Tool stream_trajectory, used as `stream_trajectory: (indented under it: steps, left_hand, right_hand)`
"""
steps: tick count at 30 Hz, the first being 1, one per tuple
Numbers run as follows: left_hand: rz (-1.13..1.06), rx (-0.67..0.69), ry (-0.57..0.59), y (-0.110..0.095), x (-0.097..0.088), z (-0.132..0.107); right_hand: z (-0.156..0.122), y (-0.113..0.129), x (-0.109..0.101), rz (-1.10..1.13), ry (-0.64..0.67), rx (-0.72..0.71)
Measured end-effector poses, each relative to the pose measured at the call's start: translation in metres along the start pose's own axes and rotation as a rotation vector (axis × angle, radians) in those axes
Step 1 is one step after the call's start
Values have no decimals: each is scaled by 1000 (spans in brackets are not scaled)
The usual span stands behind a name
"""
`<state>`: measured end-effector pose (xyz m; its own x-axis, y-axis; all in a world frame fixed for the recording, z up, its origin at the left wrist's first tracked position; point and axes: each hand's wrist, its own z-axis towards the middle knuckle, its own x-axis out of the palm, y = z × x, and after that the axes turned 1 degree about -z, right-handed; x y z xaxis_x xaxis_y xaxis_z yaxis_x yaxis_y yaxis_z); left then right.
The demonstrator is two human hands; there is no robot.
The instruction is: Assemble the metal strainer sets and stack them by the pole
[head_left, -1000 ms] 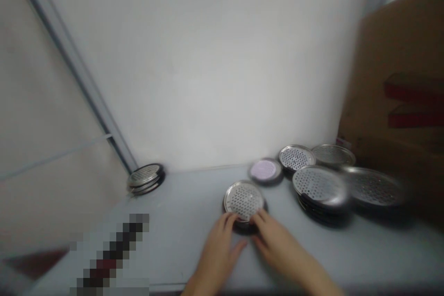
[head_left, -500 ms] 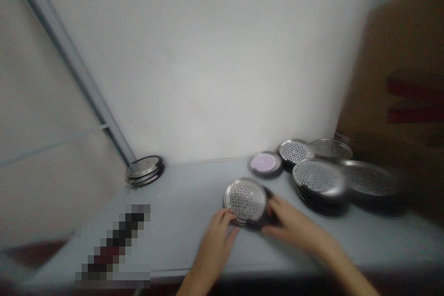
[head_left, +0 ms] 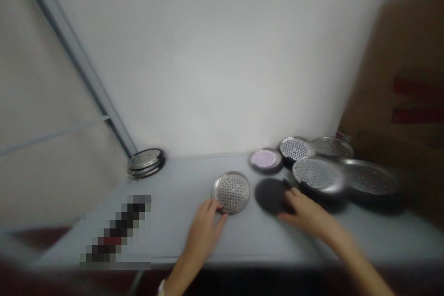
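A round perforated metal disc (head_left: 231, 191) lies on the grey shelf top (head_left: 180, 222). My left hand (head_left: 205, 226) pinches its near left rim with thumb and fingers. To the right of it lies a dark round disc (head_left: 271, 194), apart from the metal one. My right hand (head_left: 304, 212) rests its fingers on the dark disc's right edge, fingers curled over it.
Stacks of perforated metal discs (head_left: 318, 176) stand at the right, with a pale lilac disc (head_left: 265, 159) behind. Another small stack (head_left: 145, 163) sits at the back left corner. A brown cardboard box (head_left: 405, 101) stands at the right. A white wall rises behind.
The metal disc and the dark disc were stacked together; now they are apart. My left hand slid the metal disc left, my right hand drew the dark disc right.
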<state>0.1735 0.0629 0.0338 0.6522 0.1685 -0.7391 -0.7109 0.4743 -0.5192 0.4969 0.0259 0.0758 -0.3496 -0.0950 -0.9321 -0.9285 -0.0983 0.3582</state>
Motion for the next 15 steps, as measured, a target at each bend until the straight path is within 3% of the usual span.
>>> stream_trajectory:
  steps: [6, 12, 15]
  left_hand:
    - [1, 38, 31, -2, -1, -2]
    - [-8, 29, 12, -2, 3, -5]
    - [-27, 47, -44, -5, -8, -2]
  right_hand:
    - [3, -3, 12, -165, -37, 17]
    - [4, -8, 18, -157, -68, -36]
    - [2, -6, 15, -131, -81, -36]
